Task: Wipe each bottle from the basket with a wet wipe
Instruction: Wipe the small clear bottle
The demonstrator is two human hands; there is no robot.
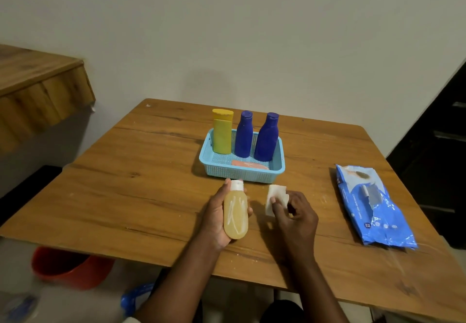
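My left hand (pixel 216 219) grips a small amber bottle (pixel 236 215) with a white cap, held flat just in front of the basket. Beside it to the right, my right hand (pixel 297 215) pinches a folded white wet wipe (pixel 273 196), a short gap away from the bottle. The light blue mesh basket (pixel 242 172) stands behind both hands. Inside it a yellow bottle (pixel 222 131) and two dark blue bottles (pixel 244 134) (pixel 266 137) stand upright along the back. A flat orange item (pixel 249 164) lies on the basket floor at the front.
A blue pack of wet wipes (pixel 373 206) lies on the wooden table (pixel 126 184) to the right. A red bucket (pixel 68 267) sits on the floor at lower left. A wooden shelf (pixel 37 88) juts out at left. A dark cabinet (pixel 438 151) stands at right.
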